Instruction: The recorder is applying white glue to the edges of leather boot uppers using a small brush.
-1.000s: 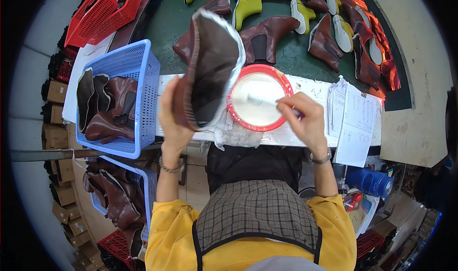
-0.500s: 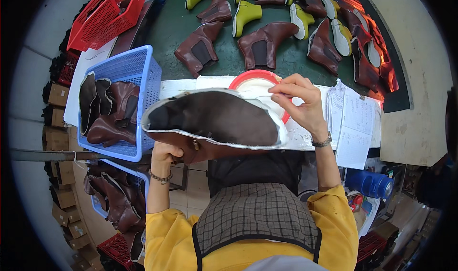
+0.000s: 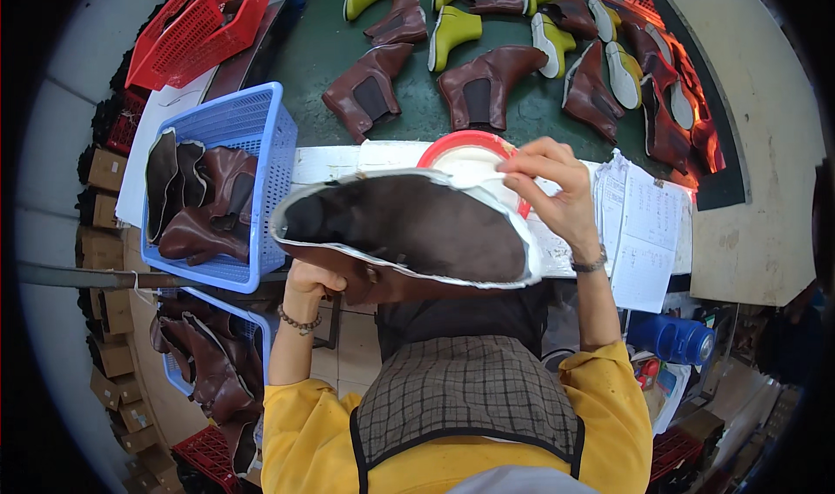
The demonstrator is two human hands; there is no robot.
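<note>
My left hand [image 3: 315,278] is closed round the shaft of a brown leather boot upper [image 3: 348,272], held up with its open underside facing me. White paste coats the rim of that underside, and the dark lining shows inside. My right hand [image 3: 557,185] pinches a thin, white-coated stick [image 3: 481,179] at the far right part of the rim. Its tip is hard to make out. Partly behind the boot stands a red-rimmed tub [image 3: 461,139] of white paste, close to my right fingers.
Brown boots [image 3: 491,81] and yellow-green shoe forms [image 3: 452,37] lie on the green tabletop [image 3: 300,76]. A blue basket [image 3: 278,146] of boot uppers stands left, red baskets [image 3: 187,37] beyond. Written sheets [image 3: 644,233] and a blue bottle [image 3: 670,337] are at right.
The boot upper has shifted a little right and toward me, with my left hand still on it. My right hand has moved slightly right, its fingers still pinched.
</note>
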